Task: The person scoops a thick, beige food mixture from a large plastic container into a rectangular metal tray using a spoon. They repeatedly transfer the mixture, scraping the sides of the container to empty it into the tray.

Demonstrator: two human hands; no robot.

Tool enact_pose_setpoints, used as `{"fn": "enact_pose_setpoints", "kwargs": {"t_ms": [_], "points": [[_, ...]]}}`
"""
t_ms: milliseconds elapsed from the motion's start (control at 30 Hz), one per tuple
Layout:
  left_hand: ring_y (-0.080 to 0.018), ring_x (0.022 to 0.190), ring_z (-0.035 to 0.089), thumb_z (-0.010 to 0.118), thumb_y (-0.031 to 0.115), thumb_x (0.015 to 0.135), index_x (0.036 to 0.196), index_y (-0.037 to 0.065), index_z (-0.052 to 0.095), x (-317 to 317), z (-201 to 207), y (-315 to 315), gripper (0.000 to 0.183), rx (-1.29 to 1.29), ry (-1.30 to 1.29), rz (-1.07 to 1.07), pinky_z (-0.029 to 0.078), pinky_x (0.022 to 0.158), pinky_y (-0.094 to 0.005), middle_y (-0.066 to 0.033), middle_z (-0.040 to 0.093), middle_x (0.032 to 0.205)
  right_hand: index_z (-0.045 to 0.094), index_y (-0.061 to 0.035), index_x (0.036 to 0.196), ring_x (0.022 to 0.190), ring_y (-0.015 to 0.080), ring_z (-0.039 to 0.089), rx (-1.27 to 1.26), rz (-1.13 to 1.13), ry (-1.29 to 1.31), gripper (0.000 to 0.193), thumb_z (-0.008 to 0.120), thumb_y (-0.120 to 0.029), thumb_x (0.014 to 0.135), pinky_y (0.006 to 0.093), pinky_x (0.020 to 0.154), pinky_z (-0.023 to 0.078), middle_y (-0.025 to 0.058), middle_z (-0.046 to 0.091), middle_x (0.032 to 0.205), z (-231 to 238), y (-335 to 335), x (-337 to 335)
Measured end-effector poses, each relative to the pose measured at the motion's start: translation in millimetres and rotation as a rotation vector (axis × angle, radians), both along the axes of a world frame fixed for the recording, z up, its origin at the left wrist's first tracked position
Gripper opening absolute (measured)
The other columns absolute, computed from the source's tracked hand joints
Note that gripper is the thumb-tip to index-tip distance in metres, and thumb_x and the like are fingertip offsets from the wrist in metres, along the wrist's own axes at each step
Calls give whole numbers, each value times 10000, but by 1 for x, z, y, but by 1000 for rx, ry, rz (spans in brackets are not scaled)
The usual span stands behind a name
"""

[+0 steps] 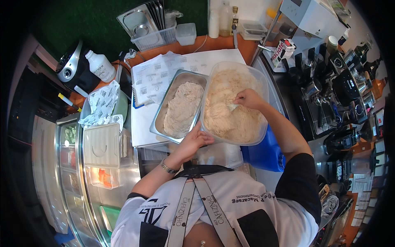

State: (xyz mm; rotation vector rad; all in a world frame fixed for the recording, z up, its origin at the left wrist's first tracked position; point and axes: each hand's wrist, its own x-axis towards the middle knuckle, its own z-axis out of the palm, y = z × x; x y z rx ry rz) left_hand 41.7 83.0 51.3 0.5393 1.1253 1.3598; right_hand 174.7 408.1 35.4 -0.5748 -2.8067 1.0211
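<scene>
A large clear plastic tub (pixel 265 78) holds wet, stringy, pale dough (pixel 218 115). My right hand (pixel 249 99) reaches inside it over the right side, fingers closed in a pinch on the dough. My left hand (pixel 196 141), a watch on its wrist, holds the tub's near left corner, its thumb up along the wall and part of the grip hidden. Close against the tub's left side is a steel pan (pixel 158 119) with a flat, lumpy slab of dough (pixel 183 109) in it.
Printed paper (pixel 156 74) lies on the white board (pixel 142 129) under the pan. A blue container (pixel 267 152) stands below the tub at right. At left are a lidded box (pixel 101 144) and a paper-lined bin (pixel 103 103). An espresso machine (pixel 345 90) occupies the right counter.
</scene>
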Motion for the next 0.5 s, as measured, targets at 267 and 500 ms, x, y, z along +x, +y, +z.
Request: {"fn": "enact_pose_setpoints", "kwargs": {"t_ms": [267, 500], "points": [[-245, 1139, 568, 520, -13, 894, 1472, 30, 280, -37, 48, -54, 627, 51, 25, 63, 481, 984, -390, -177, 520, 1295, 730, -43, 890, 620, 103, 567, -196, -56, -38, 162, 733, -194, 832, 282, 592, 460, 28, 654, 691, 22, 20, 19], [-251, 1103, 588, 517, 24, 907, 1385, 9, 421, -94, 57, -132, 487, 101, 87, 382, 486, 968, -376, -164, 562, 1234, 713, -2, 896, 622, 76, 541, -213, -44, 49, 126, 694, -124, 870, 241, 577, 447, 0, 639, 712, 90, 37, 35]]}}
